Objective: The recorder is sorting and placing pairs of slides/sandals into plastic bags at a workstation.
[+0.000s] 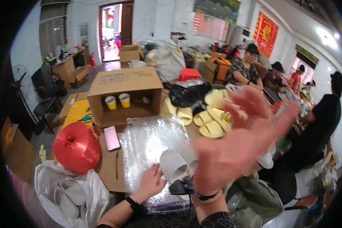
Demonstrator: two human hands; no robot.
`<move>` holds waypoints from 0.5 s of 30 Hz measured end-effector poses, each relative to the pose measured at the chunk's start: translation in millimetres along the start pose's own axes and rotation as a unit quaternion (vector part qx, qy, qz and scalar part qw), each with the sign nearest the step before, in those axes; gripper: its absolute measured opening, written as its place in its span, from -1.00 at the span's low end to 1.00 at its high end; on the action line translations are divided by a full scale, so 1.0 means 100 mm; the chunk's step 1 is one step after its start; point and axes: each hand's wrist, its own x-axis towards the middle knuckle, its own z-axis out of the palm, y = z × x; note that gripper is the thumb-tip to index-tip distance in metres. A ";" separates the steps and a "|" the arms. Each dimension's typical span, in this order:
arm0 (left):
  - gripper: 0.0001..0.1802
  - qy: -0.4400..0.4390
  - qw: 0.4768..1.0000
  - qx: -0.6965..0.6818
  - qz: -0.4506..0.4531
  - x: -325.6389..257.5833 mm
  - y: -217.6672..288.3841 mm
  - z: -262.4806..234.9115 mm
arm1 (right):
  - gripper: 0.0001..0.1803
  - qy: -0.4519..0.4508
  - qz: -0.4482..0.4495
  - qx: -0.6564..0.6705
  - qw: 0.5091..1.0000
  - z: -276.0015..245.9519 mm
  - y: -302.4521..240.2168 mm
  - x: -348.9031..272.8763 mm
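Observation:
My left hand [151, 182] lies on a stack of clear plastic bags [140, 148], fingers stretched out and a ring on one of them. Just beside its fingertips rests a white slipper [172, 165]. Raised close to the camera, my right hand [235, 146] is blurred, its fingers spread and nothing seen in them. It hides part of the table and whatever is directly behind it. A small black device [181, 187] with a cable sits at my right wrist. Pale yellow slippers [212, 123] are piled beyond the bags, partly covered by that hand.
An open cardboard box [125, 81] on its side holds two yellow-and-white cups [124, 100]. Left of the bags are a pink phone [111, 138] and a red twine roll [77, 147]. A white sack [70, 193] holds white slippers. Co-workers sit and stand at right.

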 end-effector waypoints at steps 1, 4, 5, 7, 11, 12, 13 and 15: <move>-0.31 -0.002 0.982 0.173 0.078 0.02 0.10 0.04 | 0.15 0.079 -0.029 -0.085 0.993 -0.16 -0.06 0.08; -0.32 0.003 0.989 0.139 0.052 -0.04 0.17 0.00 | 0.17 0.204 0.010 -0.126 0.971 -0.59 0.00 -0.18; -0.32 0.006 0.988 0.141 0.055 -0.09 0.07 0.02 | -0.03 0.196 0.062 -0.079 0.975 -0.71 0.03 -0.46; -0.35 0.013 0.985 0.160 0.070 -0.10 0.12 0.04 | -0.49 0.093 0.085 0.011 0.992 -1.11 0.44 -1.29; -0.37 0.022 0.986 0.141 0.086 -0.12 0.01 0.07 | -0.75 -0.462 0.137 -0.140 0.865 -1.14 0.50 -1.96; -0.37 0.017 0.986 0.140 0.088 -0.12 0.00 0.04 | -0.75 -0.460 0.140 -0.144 0.865 -1.22 0.58 -2.08; -0.37 0.024 0.986 0.139 0.086 -0.12 0.01 0.01 | -0.80 -0.468 0.211 -0.177 0.840 -1.32 0.66 -2.18; -0.37 0.016 0.985 0.150 0.084 -0.08 0.12 -0.03 | -0.72 -0.421 0.297 -0.230 0.826 -1.51 0.79 -2.22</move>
